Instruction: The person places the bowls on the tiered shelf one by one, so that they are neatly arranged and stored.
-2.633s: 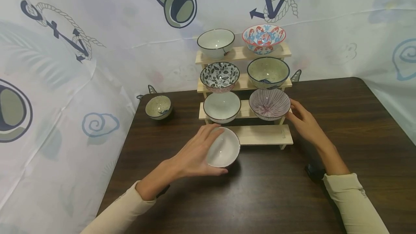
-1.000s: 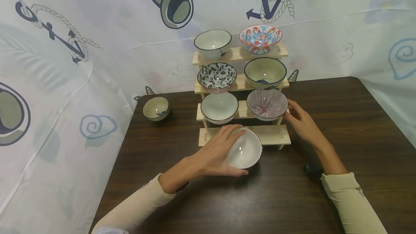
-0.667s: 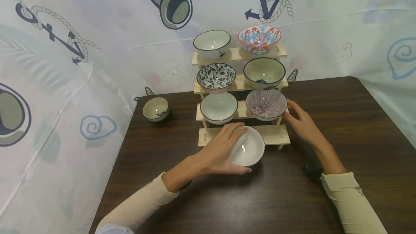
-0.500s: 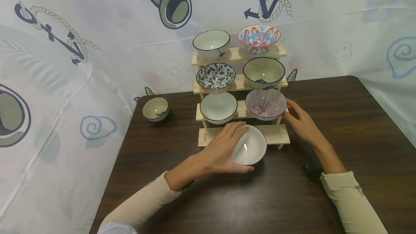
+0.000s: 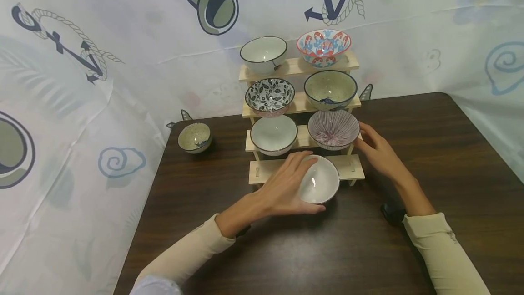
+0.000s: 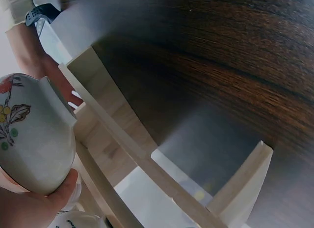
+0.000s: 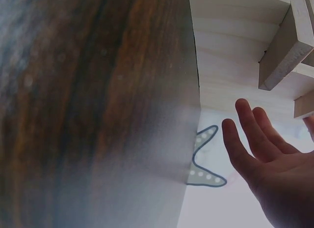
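Observation:
My left hand (image 5: 286,190) grips a white bowl (image 5: 321,180), thumb at its near side and fingers at its far side. Painted flowers and leaves show on the outside of this bowl in the left wrist view, where part of the hand (image 6: 34,208) is visible. The bowl overlaps the front of the lowest shelf (image 5: 348,166) of a wooden tiered stand. My right hand (image 5: 380,154) is at the right side of the purple-striped bowl (image 5: 334,129); whether it touches bowl or shelf is unclear. In the right wrist view, several of its fingers (image 7: 257,139) are extended and spread.
Higher shelves carry a plain white bowl (image 5: 274,134), a black-floral bowl (image 5: 269,96), a green-beige bowl (image 5: 330,89), a dark-rimmed white bowl (image 5: 264,53) and a red-blue patterned bowl (image 5: 324,47). One small speckled bowl (image 5: 194,137) stands on the dark table (image 5: 319,258), at left. Patterned cloth (image 5: 143,26) hangs behind.
My left hand has carried the white bowl rightward along the lowest shelf's front and slightly toward the stand. The right hand has stayed by the purple-striped bowl. The head view has shifted slightly.

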{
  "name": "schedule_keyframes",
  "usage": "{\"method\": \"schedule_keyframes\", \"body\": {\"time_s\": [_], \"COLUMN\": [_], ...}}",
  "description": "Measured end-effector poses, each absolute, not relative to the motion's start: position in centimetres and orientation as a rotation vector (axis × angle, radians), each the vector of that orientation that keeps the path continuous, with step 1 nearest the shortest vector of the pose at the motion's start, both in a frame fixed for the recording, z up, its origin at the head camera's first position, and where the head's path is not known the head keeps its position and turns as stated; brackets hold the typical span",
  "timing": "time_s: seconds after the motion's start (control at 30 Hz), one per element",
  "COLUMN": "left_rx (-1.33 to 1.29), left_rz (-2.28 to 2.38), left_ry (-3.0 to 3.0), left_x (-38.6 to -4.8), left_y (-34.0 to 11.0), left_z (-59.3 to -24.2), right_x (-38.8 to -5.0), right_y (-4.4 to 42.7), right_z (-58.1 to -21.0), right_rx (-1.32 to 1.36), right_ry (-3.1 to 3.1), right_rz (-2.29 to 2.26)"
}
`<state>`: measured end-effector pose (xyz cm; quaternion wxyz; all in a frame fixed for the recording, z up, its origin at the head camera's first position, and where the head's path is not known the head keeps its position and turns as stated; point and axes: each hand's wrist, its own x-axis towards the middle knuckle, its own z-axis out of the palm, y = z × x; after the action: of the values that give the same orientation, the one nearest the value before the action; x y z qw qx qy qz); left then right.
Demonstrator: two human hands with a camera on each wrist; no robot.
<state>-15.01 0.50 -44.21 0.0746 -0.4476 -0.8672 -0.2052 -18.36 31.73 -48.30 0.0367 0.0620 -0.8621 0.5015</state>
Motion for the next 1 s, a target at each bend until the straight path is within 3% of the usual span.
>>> {"method": "schedule_keyframes", "body": {"time_s": [1.0], "left_rx": [-1.209], "left_rz": [-0.59], "left_ry": [-2.634], "left_x": [-15.0], "left_y": [3.7], "left_z": [-44.4], "right_x": [-18.4], "right_y": [31.8], "right_z": [-48.5], "right_rx": [0.202], "right_ry": [-2.622], "right_rz": [1.558]}}
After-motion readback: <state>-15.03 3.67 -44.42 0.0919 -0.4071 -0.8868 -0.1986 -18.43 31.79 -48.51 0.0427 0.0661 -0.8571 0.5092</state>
